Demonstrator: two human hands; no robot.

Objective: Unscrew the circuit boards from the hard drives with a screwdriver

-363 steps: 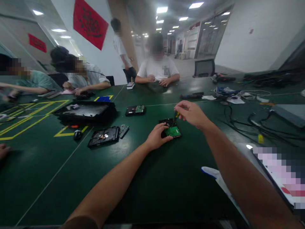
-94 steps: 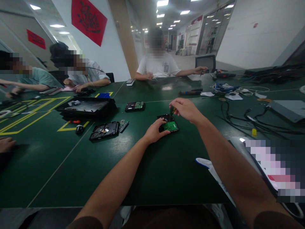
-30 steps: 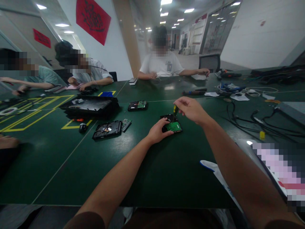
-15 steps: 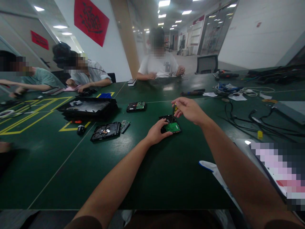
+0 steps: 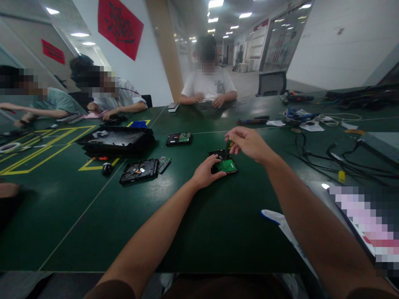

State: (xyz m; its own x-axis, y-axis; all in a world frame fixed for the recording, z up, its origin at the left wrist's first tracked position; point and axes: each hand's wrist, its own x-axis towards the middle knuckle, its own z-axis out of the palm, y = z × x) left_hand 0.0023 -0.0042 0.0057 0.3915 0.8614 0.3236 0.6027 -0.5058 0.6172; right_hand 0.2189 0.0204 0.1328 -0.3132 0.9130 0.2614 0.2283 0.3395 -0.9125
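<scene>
A hard drive with a green circuit board lies on the green table before me. My left hand grips its left side, thumb along the near edge and fingers over the top. Above the drive, my right hand is closed around the yellow handle of a screwdriver, which stands upright with its tip down at the board. The exact spot where the tip meets the drive is too small to make out.
To the left lie an opened drive, a loose circuit board, another hard drive and a black tray. Black cables spread at the right; a white glove lies near my right forearm. Co-workers sit across the table.
My hands, the screwdriver and the hard drive keep almost the same places. Across the table, a person's hands have come closer together.
</scene>
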